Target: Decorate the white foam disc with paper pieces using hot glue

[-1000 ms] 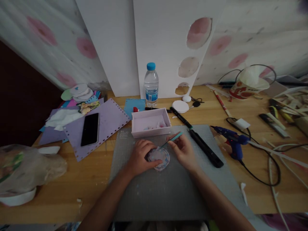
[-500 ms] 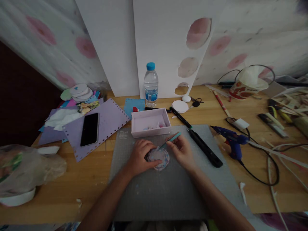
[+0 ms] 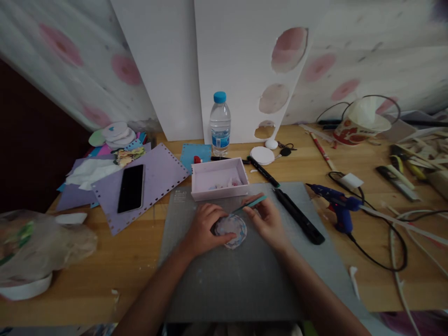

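My left hand [image 3: 209, 227] is closed round the left side of a small round patterned disc [image 3: 238, 232], its thumb lying on the disc's face. Between the thumb and fingers of my right hand [image 3: 266, 221] is a thin teal tool [image 3: 257, 201], whose narrow tip points down-left to the disc's upper edge. Both hands are over the grey cutting mat [image 3: 231, 289]. Just beyond them stands an open pale pink box [image 3: 220, 192] with small pieces inside.
A black cutter [image 3: 299, 217] and a blue glue gun [image 3: 338, 203] with its cable lie to the right. Behind the box stands a water bottle [image 3: 220, 126]. A phone [image 3: 131, 188] rests on purple paper [image 3: 164, 170] at the left.
The teal tool in my right hand has tilted flatter and its outer end has shifted slightly right. My left hand and the disc are almost unmoved.
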`<move>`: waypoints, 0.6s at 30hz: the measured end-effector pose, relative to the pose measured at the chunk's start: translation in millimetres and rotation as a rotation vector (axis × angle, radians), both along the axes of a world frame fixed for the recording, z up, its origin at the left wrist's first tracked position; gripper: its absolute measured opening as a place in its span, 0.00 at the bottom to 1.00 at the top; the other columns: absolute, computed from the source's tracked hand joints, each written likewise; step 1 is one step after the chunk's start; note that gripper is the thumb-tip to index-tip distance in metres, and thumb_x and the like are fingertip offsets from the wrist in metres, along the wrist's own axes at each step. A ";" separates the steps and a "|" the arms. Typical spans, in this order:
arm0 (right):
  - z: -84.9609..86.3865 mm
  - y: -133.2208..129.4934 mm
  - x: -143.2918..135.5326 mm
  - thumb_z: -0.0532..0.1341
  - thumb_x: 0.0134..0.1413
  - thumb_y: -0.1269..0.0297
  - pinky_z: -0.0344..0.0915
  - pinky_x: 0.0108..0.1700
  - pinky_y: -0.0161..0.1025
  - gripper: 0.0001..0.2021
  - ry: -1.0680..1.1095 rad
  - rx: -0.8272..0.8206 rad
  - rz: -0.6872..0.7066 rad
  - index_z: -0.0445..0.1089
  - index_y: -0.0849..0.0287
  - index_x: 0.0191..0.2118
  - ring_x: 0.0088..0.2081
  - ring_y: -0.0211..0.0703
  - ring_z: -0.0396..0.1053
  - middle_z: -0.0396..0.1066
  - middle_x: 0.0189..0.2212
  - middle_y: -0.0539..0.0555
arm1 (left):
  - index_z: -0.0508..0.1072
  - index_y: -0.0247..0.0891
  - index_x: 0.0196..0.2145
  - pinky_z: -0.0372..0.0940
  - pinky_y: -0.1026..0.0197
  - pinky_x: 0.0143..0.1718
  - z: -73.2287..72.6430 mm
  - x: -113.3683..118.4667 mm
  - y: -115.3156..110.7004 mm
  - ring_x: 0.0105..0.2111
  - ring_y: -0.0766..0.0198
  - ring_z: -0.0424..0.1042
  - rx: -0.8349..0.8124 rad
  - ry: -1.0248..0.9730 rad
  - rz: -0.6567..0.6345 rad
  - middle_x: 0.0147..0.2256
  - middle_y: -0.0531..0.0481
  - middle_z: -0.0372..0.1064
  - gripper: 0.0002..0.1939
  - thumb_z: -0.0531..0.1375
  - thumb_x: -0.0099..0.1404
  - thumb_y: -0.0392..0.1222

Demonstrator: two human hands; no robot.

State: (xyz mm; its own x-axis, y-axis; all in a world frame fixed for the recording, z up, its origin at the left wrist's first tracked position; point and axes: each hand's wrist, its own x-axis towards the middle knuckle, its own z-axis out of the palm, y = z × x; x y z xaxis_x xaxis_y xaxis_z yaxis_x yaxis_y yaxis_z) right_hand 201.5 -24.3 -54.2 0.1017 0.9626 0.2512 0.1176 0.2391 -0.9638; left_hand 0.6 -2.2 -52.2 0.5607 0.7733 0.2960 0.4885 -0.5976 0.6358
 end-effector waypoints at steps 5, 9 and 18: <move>-0.8 -0.8 1.0 0.62 0.57 0.60 0.68 0.42 0.46 0.06 -0.054 0.009 0.024 0.68 0.53 0.38 0.39 0.46 0.69 0.69 0.35 0.53 | 0.72 0.39 0.40 0.61 0.52 0.44 -0.5 -0.1 0.2 0.42 0.54 0.68 -0.001 0.004 -0.002 0.40 0.45 0.71 0.22 0.67 0.54 0.55; -0.5 -0.6 0.7 0.62 0.57 0.60 0.68 0.41 0.45 0.05 -0.066 0.018 0.023 0.68 0.54 0.38 0.38 0.46 0.69 0.69 0.34 0.53 | 0.73 0.38 0.40 0.61 0.52 0.44 0.0 0.1 -0.2 0.41 0.54 0.68 0.008 0.003 0.000 0.39 0.45 0.71 0.22 0.67 0.54 0.55; 3.2 -0.9 6.5 0.62 0.57 0.63 0.66 0.42 0.43 0.04 0.012 0.052 0.031 0.67 0.54 0.37 0.38 0.44 0.69 0.69 0.34 0.52 | 0.73 0.38 0.41 0.61 0.52 0.45 -1.1 -0.2 -0.1 0.42 0.54 0.68 0.000 -0.007 -0.001 0.40 0.46 0.71 0.22 0.68 0.53 0.53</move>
State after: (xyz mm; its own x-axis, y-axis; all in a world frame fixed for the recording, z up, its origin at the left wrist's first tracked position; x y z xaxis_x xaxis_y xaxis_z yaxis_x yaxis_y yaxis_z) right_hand 208.0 -25.2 -51.0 0.0752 0.9509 0.3004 0.0980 0.2927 -0.9512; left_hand 0.4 -2.3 -53.3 0.5595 0.7727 0.2998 0.4835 -0.5980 0.6392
